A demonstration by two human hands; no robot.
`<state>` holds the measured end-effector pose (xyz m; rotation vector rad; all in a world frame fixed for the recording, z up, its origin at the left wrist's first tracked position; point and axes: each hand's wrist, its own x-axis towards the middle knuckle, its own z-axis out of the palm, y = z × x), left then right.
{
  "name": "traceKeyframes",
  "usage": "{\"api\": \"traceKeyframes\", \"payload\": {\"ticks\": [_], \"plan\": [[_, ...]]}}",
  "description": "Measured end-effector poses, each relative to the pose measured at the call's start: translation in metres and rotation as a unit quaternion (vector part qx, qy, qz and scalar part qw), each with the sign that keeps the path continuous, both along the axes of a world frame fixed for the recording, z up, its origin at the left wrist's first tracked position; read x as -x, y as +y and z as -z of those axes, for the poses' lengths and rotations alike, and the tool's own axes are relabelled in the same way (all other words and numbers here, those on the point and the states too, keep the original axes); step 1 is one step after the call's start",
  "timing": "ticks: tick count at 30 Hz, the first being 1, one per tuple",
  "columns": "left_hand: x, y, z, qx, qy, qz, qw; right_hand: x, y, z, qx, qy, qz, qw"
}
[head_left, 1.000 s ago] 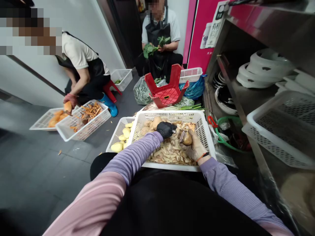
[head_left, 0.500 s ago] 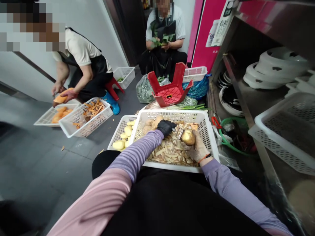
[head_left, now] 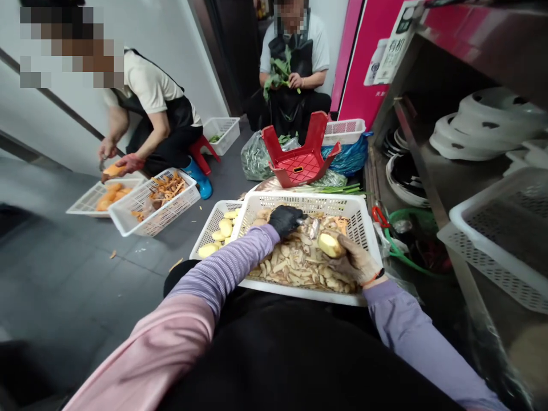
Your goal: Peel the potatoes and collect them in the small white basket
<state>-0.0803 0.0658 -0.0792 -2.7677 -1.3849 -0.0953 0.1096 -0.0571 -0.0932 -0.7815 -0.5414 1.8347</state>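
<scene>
My left hand (head_left: 286, 221), in a black glove, is closed around the handle of a metal peeler (head_left: 313, 228). The peeler's head is just left of a partly peeled potato (head_left: 329, 244), and I cannot tell whether they touch. Fingers of my right hand (head_left: 358, 260), in a soiled pale glove, grip the potato from its right end. Its upper side shows bare yellow flesh. Both hands are over a white basket (head_left: 366, 228) filled with potato peelings (head_left: 295, 265). Unpeeled potatoes are partly hidden behind my left hand.
Peeled potatoes (head_left: 225, 228) lie in a second white basket at the left. Beyond stands an upturned red stool (head_left: 299, 162). One co-worker (head_left: 149, 91) peels orange vegetables; another (head_left: 295, 68) handles leafy greens. At right are a metal shelf (head_left: 449, 228) and a green basket (head_left: 396, 251).
The potato has turned and shows more bare flesh. My right hand has shifted slightly right and my left slightly left with the peeler. The co-worker at the back has raised the greens.
</scene>
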Motion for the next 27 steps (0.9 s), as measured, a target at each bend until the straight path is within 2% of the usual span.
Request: {"api": "traceKeyframes", "payload": {"ticks": [3, 6, 9, 12, 14, 18, 19, 20, 23, 24, 27], "plan": [[-0.010, -0.005, -0.008, -0.013, -0.004, 0.104, 0.994, -0.002, 0.005, 0.002, 0.010, 0.020, 0.018, 1.000], [-0.019, -0.010, -0.009, -0.014, -0.003, 0.125, 0.992, 0.002, 0.009, 0.003, 0.050, 0.068, 0.069, 0.994], [-0.027, -0.016, -0.005, -0.025, -0.002, 0.145, 0.989, 0.009, 0.008, -0.002, 0.087, 0.102, 0.059, 0.989], [-0.029, -0.018, -0.001, -0.030, -0.002, 0.163, 0.986, 0.011, 0.006, -0.009, 0.127, 0.091, 0.053, 0.986], [-0.023, -0.013, 0.001, -0.021, 0.005, 0.150, 0.988, 0.009, 0.005, -0.013, 0.154, 0.064, 0.071, 0.984], [-0.005, 0.001, 0.000, 0.004, 0.032, 0.022, 0.999, 0.007, 0.004, -0.016, 0.171, 0.051, 0.107, 0.978], [-0.003, 0.002, 0.000, 0.002, 0.032, 0.009, 0.999, 0.008, 0.005, -0.014, 0.168, 0.047, 0.116, 0.978], [-0.003, 0.003, 0.000, -0.004, 0.026, 0.023, 0.999, 0.008, 0.006, -0.012, 0.161, 0.037, 0.122, 0.979], [-0.010, 0.003, -0.001, -0.008, 0.009, 0.119, 0.993, 0.010, 0.009, -0.002, 0.120, -0.014, 0.134, 0.984], [-0.012, 0.003, -0.002, 0.001, 0.016, 0.128, 0.992, 0.009, 0.010, 0.001, 0.100, -0.025, 0.133, 0.986], [-0.015, 0.005, -0.005, 0.023, 0.038, 0.068, 0.997, 0.001, 0.013, 0.010, 0.068, -0.031, 0.133, 0.988]]}}
